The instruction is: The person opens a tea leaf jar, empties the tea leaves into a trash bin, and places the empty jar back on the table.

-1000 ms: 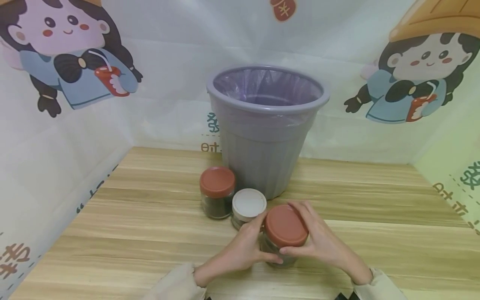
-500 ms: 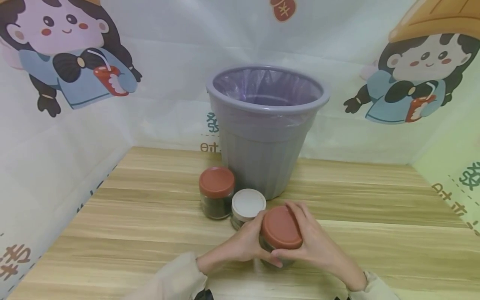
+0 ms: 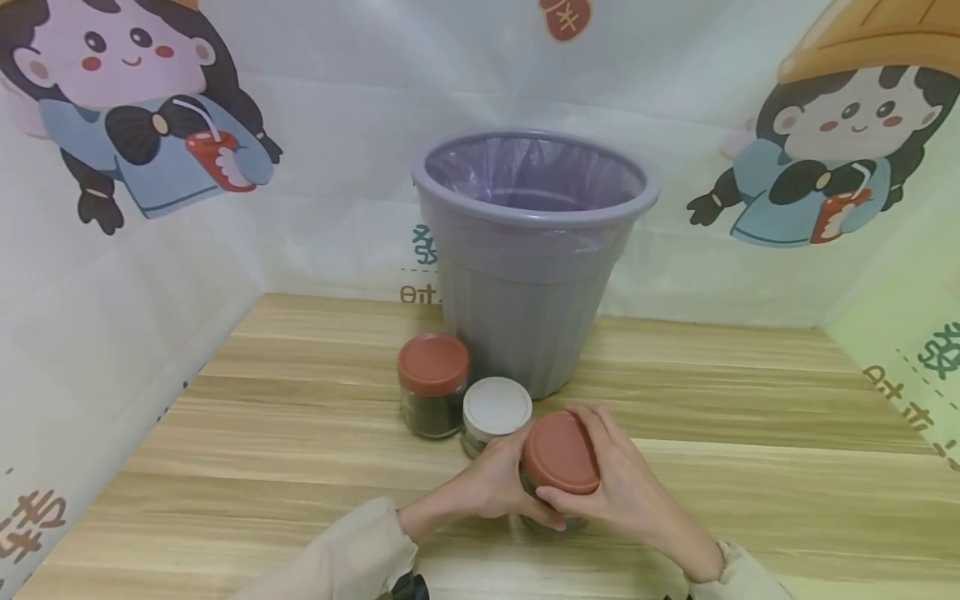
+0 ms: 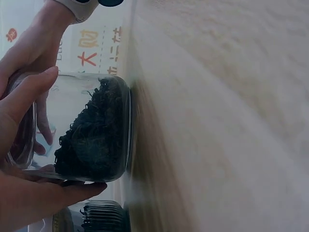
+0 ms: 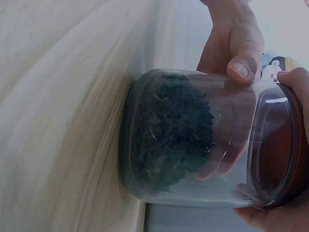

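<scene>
A glass jar (image 5: pixel 227 121) with a reddish-brown lid (image 3: pixel 561 452) is between both hands near the table's front. Dark, curly dried leaves (image 4: pixel 96 130) fill its lower part, heaped to one side, and its base is right at the tabletop. My left hand (image 3: pixel 491 483) grips the glass body from the left, thumb across the front. From the right, my right hand (image 3: pixel 630 492) grips the lid, fingers along its far side and thumb at its near edge. A smaller white-lidded jar (image 3: pixel 497 408) stands just behind my left hand, partly covered by it.
Another red-lidded jar (image 3: pixel 433 383) with dark contents stands left of the white-lidded one. Behind them rises a tall grey-purple bin (image 3: pixel 525 292) with a plastic liner. Printed cloth walls (image 3: pixel 337 167) enclose the wooden table (image 3: pixel 300 400) at the back and sides.
The held jar and both hands have shifted slightly left, mostly in the first half second. My right thumb has also moved left along the lid's near edge. The other jars stay put.
</scene>
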`<state>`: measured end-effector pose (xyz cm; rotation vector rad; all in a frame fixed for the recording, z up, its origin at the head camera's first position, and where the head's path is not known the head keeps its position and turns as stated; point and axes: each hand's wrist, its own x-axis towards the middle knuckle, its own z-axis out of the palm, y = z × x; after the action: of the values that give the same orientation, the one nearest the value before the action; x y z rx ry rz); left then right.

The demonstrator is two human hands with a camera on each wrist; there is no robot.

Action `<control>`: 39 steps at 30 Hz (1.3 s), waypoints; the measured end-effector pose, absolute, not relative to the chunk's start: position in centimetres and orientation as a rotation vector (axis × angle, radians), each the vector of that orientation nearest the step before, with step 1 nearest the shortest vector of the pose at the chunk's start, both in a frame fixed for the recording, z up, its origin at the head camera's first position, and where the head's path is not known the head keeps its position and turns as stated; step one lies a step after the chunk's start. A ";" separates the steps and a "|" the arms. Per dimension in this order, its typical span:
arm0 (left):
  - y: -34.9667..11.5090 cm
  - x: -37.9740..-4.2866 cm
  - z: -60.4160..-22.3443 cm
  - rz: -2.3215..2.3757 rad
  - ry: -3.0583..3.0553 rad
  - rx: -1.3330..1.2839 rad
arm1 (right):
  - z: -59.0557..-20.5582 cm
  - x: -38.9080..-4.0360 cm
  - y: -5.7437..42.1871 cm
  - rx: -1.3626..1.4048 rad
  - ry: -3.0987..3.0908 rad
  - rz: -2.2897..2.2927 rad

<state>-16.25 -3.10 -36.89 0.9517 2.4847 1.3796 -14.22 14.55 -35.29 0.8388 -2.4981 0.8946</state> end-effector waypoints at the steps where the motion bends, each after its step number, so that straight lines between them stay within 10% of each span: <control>1: -3.1 -16.3 -36.9 1.378 2.482 0.954 | -35.3 -14.3 14.6 0.842 -2.492 0.900; 39: -3.2 -16.3 -36.8 1.386 2.454 0.945 | -34.8 -14.5 15.0 0.862 -2.547 0.921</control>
<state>-16.29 -3.20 -36.81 0.9451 2.4540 1.3857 -14.45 15.05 -34.80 0.8622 -2.5471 0.9213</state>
